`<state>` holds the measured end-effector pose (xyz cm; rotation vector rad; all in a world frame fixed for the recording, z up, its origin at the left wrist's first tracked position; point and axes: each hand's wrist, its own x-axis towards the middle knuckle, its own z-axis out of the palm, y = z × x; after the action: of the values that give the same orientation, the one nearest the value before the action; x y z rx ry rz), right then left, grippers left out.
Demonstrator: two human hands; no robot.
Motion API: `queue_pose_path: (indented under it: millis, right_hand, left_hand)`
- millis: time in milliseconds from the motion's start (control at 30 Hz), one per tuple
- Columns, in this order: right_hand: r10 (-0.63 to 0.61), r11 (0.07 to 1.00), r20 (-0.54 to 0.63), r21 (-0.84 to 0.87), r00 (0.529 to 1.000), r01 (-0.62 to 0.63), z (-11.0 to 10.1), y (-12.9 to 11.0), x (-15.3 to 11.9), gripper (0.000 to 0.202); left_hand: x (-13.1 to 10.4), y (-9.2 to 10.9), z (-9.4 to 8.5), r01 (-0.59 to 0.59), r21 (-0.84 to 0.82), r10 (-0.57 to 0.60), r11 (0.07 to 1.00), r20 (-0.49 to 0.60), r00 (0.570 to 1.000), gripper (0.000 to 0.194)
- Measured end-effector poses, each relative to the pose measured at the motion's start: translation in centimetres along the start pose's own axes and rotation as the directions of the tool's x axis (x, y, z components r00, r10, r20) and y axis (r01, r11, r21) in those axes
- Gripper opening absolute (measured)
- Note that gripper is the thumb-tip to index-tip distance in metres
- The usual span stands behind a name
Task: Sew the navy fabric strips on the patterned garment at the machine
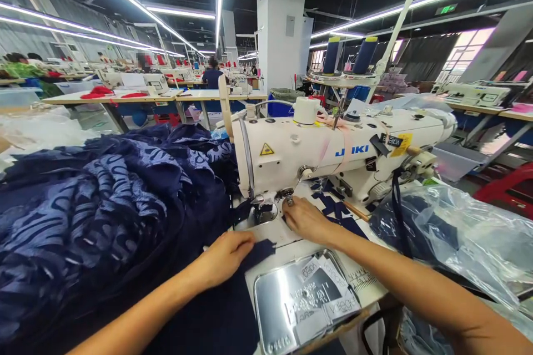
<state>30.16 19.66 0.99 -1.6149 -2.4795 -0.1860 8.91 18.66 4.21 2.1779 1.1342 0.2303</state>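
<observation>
A white sewing machine [300,150] stands across the table, its needle area above a metal plate. My left hand [227,258] is closed on the edge of dark blue fabric [262,252], in front of the presser foot [260,211]. My right hand [302,219] is by the tension dial at the machine's head, just right of the needle area. Its fingers are bent together, and whatever they hold is hidden. A large heap of navy patterned fabric [112,194] lies left of the machine.
A metal tray [308,302] with white labels sits at the table's front edge. Navy scraps [333,205] lie behind my right forearm. Clear plastic bags [453,233] are at the right. Two thread cones [331,56] stand behind the machine. People sit at far tables.
</observation>
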Motion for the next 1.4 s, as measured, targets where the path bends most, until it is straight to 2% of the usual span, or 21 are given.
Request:
queue_pose_path:
  millis: [167, 267, 367, 433, 533, 600, 667, 733, 833, 967, 1033, 1067, 1200, 1300, 1400]
  right_hand:
    - [-0.042, 0.998, -0.078, 0.045, 0.996, 0.046, 1.3, -0.1, 0.4, 0.015]
    - [-0.02, 0.997, -0.13, 0.074, 0.991, 0.03, 0.8, -0.1, -0.3, 0.014]
    - [-0.065, 0.995, -0.137, 0.073, 0.988, 0.075, 0.3, 0.0, -1.2, 0.019]
    - [-0.142, 0.988, -0.116, 0.047, 0.983, 0.148, 0.3, 0.0, -1.6, 0.018]
    - [-0.242, 0.97, -0.08, -0.025, 0.967, 0.241, 0.5, 0.0, -1.8, 0.02]
    - [-0.282, 0.957, -0.06, -0.084, 0.958, 0.277, 0.5, 0.0, -1.8, 0.022]
    - [-0.316, 0.941, -0.043, -0.139, 0.948, 0.308, 0.4, -0.2, -1.8, 0.019]
    - [-0.331, 0.929, -0.023, -0.185, 0.943, 0.322, 0.2, -0.4, -1.7, 0.016]
    - [-0.322, 0.921, 0.016, -0.228, 0.946, 0.317, 0.0, -0.8, -1.4, 0.012]
    - [-0.316, 0.923, -0.002, -0.233, 0.949, 0.307, 0.2, -0.9, -0.5, 0.011]
    - [-0.298, 0.936, -0.033, -0.205, 0.954, 0.285, 0.4, -0.7, 0.0, 0.014]
    - [-0.289, 0.943, -0.046, -0.186, 0.956, 0.276, 0.6, -0.6, 0.1, 0.016]
    - [-0.294, 0.952, -0.116, -0.123, 0.949, 0.28, 1.2, -0.2, 0.3, 0.015]
    - [-0.22, 0.974, -0.169, -0.095, 0.961, 0.206, 1.6, -0.1, 0.3, 0.012]
    - [-0.124, 0.991, -0.142, -0.065, 0.982, 0.115, 1.5, -0.2, 0.2, 0.016]
  left_hand:
    - [-4.4, -0.5, 0.3, 0.01, 0.125, -0.017, 0.992, 0.049, 0.999, 0.015]
    - [-5.2, -0.6, -0.2, 0.061, 0.084, -0.069, 0.995, 0.093, 0.993, 0.008]
    - [-4.4, -0.4, -1.7, 0.065, -0.043, -0.06, 0.997, 0.099, 0.993, 0.013]
    - [-3.1, 0.1, -2.6, 0.039, -0.069, -0.036, 0.997, 0.042, 0.998, 0.018]
    - [-0.6, 1.0, -2.6, 0.008, 0.087, -0.003, 0.996, -0.061, 0.998, 0.016]
    - [1.0, 1.3, -1.7, 0.025, 0.326, 0.005, 0.945, -0.091, 0.996, 0.014]
    - [2.1, 1.4, -0.6, 0.043, 0.594, 0.045, 0.804, -0.133, 0.99, 0.017]
    - [2.7, 1.2, 0.2, 0.029, 0.749, 0.129, 0.661, -0.152, 0.98, 0.027]
    - [3.0, 0.9, 0.5, -0.076, 0.806, 0.253, 0.587, -0.093, 0.963, 0.035]
    - [2.4, 0.1, 0.6, -0.287, 0.851, 0.41, 0.439, 0.094, 0.907, 0.026]
    - [1.7, -0.6, 0.9, -0.344, 0.863, 0.444, 0.371, 0.16, 0.881, 0.024]
    - [1.3, -0.9, 1.1, -0.353, 0.861, 0.44, 0.366, 0.174, 0.881, 0.024]
    - [0.0, -1.9, 1.5, -0.301, 0.859, 0.413, 0.415, 0.117, 0.903, 0.037]
    - [0.4, -1.6, 1.5, -0.293, 0.865, 0.374, 0.407, 0.134, 0.918, 0.035]
    - [1.5, -0.7, 1.6, -0.293, 0.862, 0.365, 0.415, 0.137, 0.921, 0.029]
